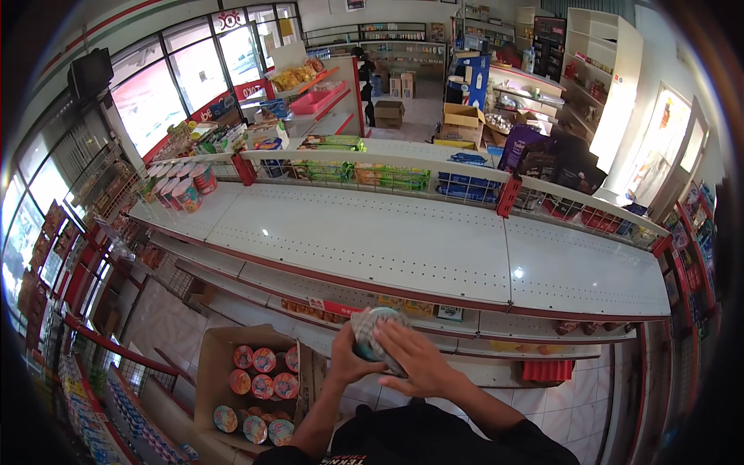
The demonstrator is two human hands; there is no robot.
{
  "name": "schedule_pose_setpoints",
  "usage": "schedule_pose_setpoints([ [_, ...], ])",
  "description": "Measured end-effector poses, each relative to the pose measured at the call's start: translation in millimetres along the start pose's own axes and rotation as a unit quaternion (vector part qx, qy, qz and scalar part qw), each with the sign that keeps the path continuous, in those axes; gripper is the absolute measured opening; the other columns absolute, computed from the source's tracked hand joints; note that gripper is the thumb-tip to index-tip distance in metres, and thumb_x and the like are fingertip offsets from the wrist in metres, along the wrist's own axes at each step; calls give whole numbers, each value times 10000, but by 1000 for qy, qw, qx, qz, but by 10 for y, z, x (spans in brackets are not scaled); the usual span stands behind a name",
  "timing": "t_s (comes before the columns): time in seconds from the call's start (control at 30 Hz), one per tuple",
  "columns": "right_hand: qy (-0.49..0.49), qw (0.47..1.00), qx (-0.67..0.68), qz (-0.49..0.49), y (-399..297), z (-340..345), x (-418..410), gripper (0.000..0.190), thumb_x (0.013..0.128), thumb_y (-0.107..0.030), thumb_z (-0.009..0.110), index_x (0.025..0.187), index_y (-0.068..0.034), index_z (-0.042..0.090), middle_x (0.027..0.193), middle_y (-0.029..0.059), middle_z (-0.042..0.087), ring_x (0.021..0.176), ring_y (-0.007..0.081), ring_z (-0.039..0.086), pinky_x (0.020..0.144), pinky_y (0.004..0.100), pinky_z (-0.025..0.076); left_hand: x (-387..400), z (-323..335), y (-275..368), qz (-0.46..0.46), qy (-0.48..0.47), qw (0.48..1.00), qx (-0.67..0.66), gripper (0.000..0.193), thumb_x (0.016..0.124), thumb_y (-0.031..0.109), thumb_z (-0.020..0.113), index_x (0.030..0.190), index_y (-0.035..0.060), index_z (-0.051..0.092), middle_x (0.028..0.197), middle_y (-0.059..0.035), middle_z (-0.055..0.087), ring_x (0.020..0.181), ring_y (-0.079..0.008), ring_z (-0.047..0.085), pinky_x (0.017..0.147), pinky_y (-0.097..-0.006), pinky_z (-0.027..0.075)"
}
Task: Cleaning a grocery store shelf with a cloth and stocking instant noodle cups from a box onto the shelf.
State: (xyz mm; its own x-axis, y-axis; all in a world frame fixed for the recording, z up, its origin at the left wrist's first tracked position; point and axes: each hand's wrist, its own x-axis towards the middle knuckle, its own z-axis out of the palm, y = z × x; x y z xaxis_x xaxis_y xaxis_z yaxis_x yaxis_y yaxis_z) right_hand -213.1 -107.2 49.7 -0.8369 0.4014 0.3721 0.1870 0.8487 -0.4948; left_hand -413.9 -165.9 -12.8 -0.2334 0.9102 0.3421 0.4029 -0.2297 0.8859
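My left hand (347, 359) grips a teal cup (364, 351), probably an instant noodle cup, in front of my body. Flat against it, my right hand (418, 361) presses a grey cloth (372, 326) that wraps over much of the cup. The cloth and fingers hide most of the cup's surface. Below and left of my hands stands an open cardboard box (218, 354) containing several pink-lidded cups (263, 386) and several teal-lidded cups (256, 429). Other pink cups (187, 195) stand grouped at the left end of the white top shelf (360, 232).
The shelf's red front edge (372, 286) runs just beyond my hands, with lower shelves (523, 329) under it. A red crate (547, 371) sits low at the right. Packed racks (139, 412) line the left side. A person (509, 55) is at the far counter.
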Motion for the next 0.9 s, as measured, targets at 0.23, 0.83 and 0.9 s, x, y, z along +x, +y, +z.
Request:
schedule_pose_setpoints([
  [0.23,8,972,178,156,275,24,-132,687,986,-408,571,1514,-12,381,1538,242,408,1471,365,352,1228,509,206,9,-60,139,45,-79,995,34,1124,494,306,1013,1428,-34,488,1279,-176,636,1157,-264,639,999,-383,501],
  [0.83,128,986,94,49,136,312,-18,525,914,-171,682,1413,-73,553,1445,155,551,1375,318,490,1184,460,342,-3,98,-17,27,-111,993,12,1032,579,276,984,1436,1,478,1285,-146,635,1175,-221,620,1024,-363,498],
  [0.9,98,991,94,15,69,302,-120,521,921,-174,671,1418,-76,551,1447,156,551,1383,325,482,1187,462,338,-39,41,-88,-27,-65,984,-165,1013,591,229,982,1434,0,469,1309,-142,631,1204,-224,611,1046,-366,496],
])
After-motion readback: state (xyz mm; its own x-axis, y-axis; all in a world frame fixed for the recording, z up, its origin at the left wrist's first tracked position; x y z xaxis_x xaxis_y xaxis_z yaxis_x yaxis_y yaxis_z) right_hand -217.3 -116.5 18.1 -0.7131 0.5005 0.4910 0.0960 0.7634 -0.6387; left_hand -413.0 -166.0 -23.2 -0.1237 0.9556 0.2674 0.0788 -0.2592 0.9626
